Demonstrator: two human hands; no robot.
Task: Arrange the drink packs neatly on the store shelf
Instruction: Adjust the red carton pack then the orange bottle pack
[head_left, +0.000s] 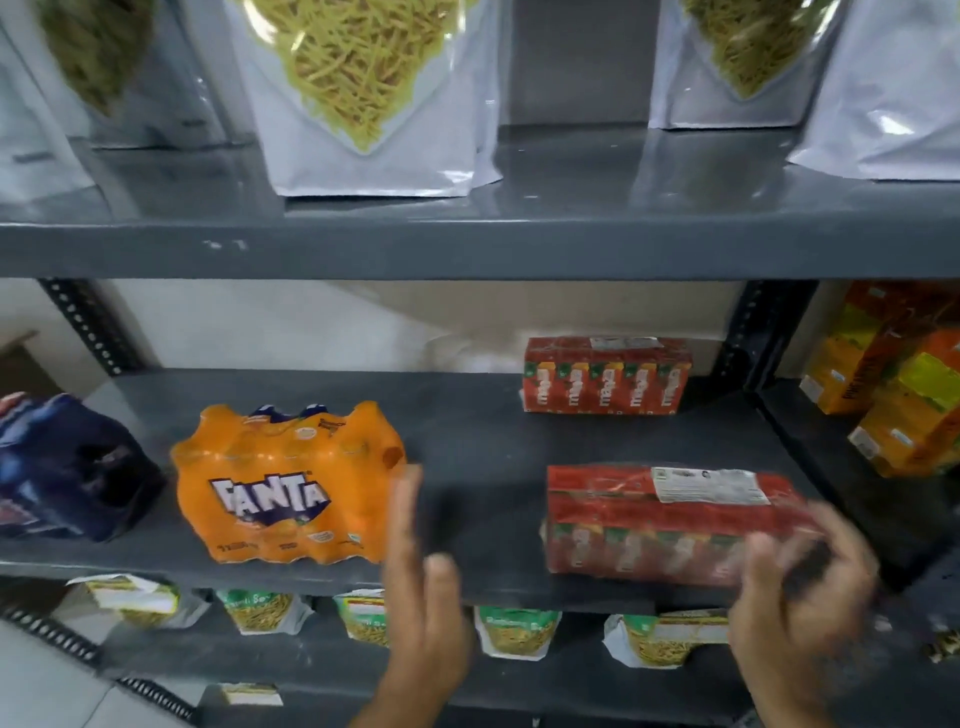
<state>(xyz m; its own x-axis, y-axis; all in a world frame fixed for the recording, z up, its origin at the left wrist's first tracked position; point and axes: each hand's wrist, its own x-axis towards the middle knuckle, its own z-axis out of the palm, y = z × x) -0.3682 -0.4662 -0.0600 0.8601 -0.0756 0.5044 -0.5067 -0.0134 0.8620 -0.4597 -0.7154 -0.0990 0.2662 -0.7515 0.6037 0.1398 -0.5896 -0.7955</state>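
Step in hand: seating red juice-carton pack (670, 519) at front right of middle shelf (483, 452).
Right hand (800, 587): fingers curled round pack's near right corner, gripping; blurred.
Left hand (421, 582): open, fingers straight, empty, just beside Fanta pack (285, 483).
Second carton pack (605, 374): rear of shelf.
Next, likely: square front pack in line with rear one.

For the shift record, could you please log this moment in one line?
right hand: on front red juice pack | left hand: open beside Fanta pack | stage: arranging
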